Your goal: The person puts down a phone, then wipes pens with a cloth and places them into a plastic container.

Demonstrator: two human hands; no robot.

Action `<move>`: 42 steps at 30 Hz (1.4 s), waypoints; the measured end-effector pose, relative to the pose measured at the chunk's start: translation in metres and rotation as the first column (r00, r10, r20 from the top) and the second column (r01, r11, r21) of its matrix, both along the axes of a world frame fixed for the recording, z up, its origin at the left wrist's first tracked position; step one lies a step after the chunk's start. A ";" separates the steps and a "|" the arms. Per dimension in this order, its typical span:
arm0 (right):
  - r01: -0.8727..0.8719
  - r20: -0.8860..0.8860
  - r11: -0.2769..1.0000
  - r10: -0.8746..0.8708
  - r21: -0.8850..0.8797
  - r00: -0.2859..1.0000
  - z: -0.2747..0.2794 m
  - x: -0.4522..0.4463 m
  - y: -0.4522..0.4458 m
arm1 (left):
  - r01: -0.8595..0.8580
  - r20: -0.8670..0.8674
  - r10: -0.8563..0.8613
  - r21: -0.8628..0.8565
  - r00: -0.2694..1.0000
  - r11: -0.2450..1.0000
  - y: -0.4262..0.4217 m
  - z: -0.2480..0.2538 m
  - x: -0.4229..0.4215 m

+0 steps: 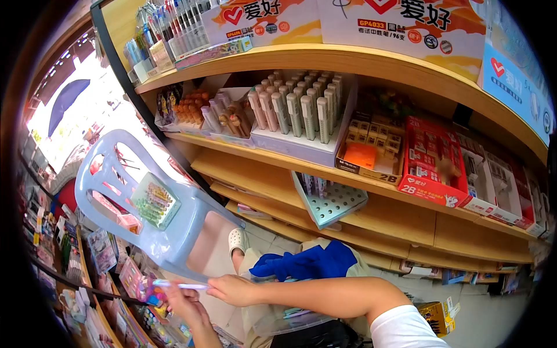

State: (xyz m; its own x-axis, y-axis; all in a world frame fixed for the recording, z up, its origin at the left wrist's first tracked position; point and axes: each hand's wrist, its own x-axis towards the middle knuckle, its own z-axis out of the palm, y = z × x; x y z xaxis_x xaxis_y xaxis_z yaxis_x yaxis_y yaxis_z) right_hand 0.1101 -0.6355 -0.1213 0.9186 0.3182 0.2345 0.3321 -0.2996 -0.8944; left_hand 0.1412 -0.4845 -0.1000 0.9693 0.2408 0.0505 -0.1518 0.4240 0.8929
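We hold a slim pastel pen [192, 286] nearly level, above the near left floor and right of the colourful goods; our right hand [232, 290] has its grip closed in a pinch on the pen's right end, while our left hand [187, 304] curls partly closed beside its left part, how firmly we cannot tell; we do well to pinch lightly, keep the shaft steady between both hands, and stay clear of the blue chair [191, 203].
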 end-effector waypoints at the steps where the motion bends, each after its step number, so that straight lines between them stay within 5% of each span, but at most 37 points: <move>1: 0.022 -0.015 0.999 -0.021 0.046 1.000 0.000 -0.001 -0.001 | -0.074 -0.013 0.074 -0.057 0.997 0.996 0.009 0.002 0.007; 3: 0.063 -0.046 0.989 -0.057 0.136 0.997 0.000 -0.005 -0.004 | -0.015 0.005 0.016 -0.162 1.000 0.987 0.025 0.009 0.013; 6: 0.081 -0.448 0.923 0.105 0.375 0.888 0.035 -0.011 -0.016 | -0.045 -0.003 0.045 -0.147 0.999 0.988 0.005 0.021 0.001; 9: 0.007 -0.381 0.932 0.141 0.362 0.914 0.033 -0.011 -0.017 | 0.148 0.023 -0.156 0.205 0.987 0.967 -0.013 0.007 -0.022; 12: 0.087 0.096 0.940 -0.125 0.331 0.987 -0.011 0.000 0.000 | 0.113 0.004 -0.114 0.066 0.993 0.991 -0.014 0.001 -0.024; 14: 0.106 0.063 0.946 -0.131 0.305 0.989 0.000 -0.006 -0.004 | 0.122 -0.038 -0.124 -0.065 0.992 0.990 0.014 -0.002 -0.015; 15: 0.113 0.047 0.949 -0.133 0.294 0.990 0.005 -0.009 -0.007 | -0.013 0.047 0.008 0.117 0.999 0.993 0.016 -0.001 -0.012; 17: 0.047 0.038 0.987 -0.053 0.153 0.998 0.011 -0.009 -0.010 | -0.321 0.281 0.216 0.416 0.935 0.851 0.019 0.002 -0.010; 18: 0.011 0.031 0.997 -0.013 0.081 0.999 0.012 -0.009 -0.010 | -0.392 0.410 0.149 0.612 0.900 0.687 0.019 0.005 -0.016; 21: 0.049 0.105 0.991 -0.063 0.126 0.992 0.009 -0.010 -0.003 | -0.081 0.185 -0.368 0.957 0.911 0.280 0.027 0.006 -0.033; 22: 0.037 -0.032 0.978 -0.031 0.204 0.999 0.011 -0.010 -0.002 | -0.115 0.197 -0.445 0.972 0.873 0.205 0.021 -0.002 -0.035; 24: 0.057 -0.289 0.934 0.050 0.351 0.956 0.021 -0.010 -0.006 | 0.080 0.062 -0.415 0.945 0.908 0.316 0.011 -0.003 -0.040; 26: 0.080 -0.270 0.918 0.030 0.388 0.962 0.029 -0.009 -0.012 | 0.143 0.037 -0.388 0.894 0.921 0.424 0.005 -0.013 -0.035; 30: 0.232 -0.096 0.827 -0.213 0.512 0.972 0.049 -0.003 -0.027 | 0.452 -0.114 -0.456 0.474 0.883 0.756 -0.021 -0.001 -0.032; 34: 0.451 -0.044 0.665 -0.533 0.595 0.845 0.074 0.002 -0.053 | 0.598 -0.148 -0.579 0.206 0.802 0.775 -0.072 0.015 -0.050; 35: 0.480 0.092 0.614 -0.670 0.627 0.737 0.080 0.002 -0.062 | 0.650 -0.168 -0.630 0.114 0.758 0.751 -0.081 0.011 -0.054; 38: 0.432 -0.091 0.552 -0.538 0.713 0.838 0.101 -0.031 -0.105 | 0.771 -0.236 -0.738 0.096 0.632 0.629 -0.093 -0.006 -0.059; 42: 0.683 -0.294 0.434 -0.671 0.588 0.680 0.076 -0.086 -0.153 | 0.817 -0.272 -0.783 0.023 0.559 0.576 -0.089 -0.016 -0.059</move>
State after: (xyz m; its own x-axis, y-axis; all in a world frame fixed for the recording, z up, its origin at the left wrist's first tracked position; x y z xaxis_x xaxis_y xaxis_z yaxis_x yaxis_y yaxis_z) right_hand 0.0236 -0.7888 -0.0457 0.7794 -0.6195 0.0933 0.2602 0.1846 -0.9477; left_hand 0.0820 -0.5734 -0.1161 0.7459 -0.6323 -0.2094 0.3853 0.1531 0.9100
